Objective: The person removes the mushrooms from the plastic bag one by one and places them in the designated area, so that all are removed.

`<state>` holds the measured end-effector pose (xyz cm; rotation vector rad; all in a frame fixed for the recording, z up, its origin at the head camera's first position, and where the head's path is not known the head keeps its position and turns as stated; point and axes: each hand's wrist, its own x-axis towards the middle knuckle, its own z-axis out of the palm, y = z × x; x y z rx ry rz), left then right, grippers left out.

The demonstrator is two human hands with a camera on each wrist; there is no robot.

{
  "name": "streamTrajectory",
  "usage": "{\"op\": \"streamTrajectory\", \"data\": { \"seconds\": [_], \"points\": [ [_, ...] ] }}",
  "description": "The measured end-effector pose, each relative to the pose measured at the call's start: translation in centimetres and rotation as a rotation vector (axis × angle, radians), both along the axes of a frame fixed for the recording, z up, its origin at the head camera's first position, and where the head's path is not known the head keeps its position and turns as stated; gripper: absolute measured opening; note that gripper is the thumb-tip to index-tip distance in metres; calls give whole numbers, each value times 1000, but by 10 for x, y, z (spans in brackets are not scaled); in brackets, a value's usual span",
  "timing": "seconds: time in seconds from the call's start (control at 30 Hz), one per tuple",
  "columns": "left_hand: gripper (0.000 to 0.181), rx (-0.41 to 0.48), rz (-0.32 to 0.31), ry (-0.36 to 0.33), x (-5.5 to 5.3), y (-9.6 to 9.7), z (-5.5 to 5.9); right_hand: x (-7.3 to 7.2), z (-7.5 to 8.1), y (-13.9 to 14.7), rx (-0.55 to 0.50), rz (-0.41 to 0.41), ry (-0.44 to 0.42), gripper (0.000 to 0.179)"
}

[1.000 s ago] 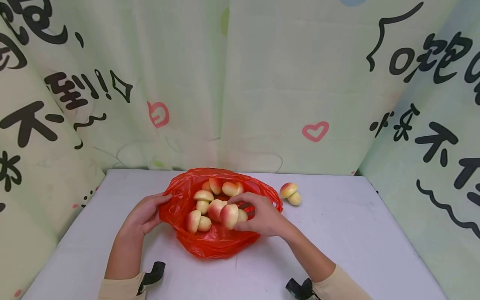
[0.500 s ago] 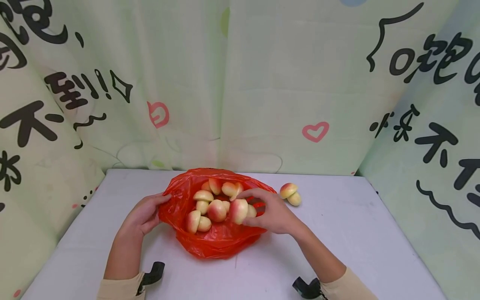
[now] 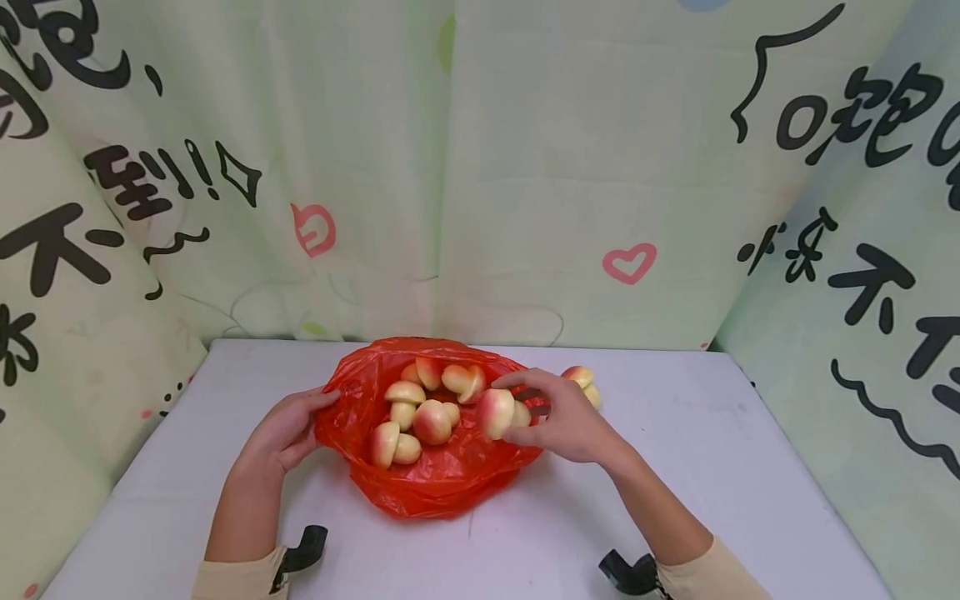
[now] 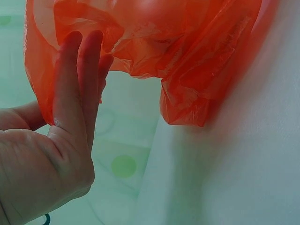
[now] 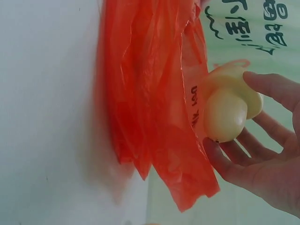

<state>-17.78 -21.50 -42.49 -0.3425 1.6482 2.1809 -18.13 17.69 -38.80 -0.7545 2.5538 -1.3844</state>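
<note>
At lower centre, the right hand pinches 1 mushroom near the right rim of the red bag, best lifted clear of it while the left hand grips the left rim.

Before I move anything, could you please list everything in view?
Table: 1, white, foreground
Bag: 1, red, open on table
Bagged mushrooms: 5 visible, yellow-red, inside
Held mushroom: 1, yellow-red, bag's right side
Loose mushroom: 1, yellow-red, right of bag, partly hidden
Curtains: count unclear, pale green, behind table
Wrist devices: 2, black, wrists
Sleeves: 2, beige, forearms
Left hand: 1, bare, holding bag's left rim
Right hand: 1, bare, holding held mushroom
</note>
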Motion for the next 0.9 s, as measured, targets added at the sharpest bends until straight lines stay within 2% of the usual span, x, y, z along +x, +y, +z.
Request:
{"op": "streamTrajectory", "data": {
  "seconds": [0.4,0.9],
  "points": [
    [57,2,-3,1,0,1,0,1,5,20,1,-58,28,52],
    [58,-4,4,-17,0,2,-2,-2,12,54,-33,-150,20,52]
  ]
}}
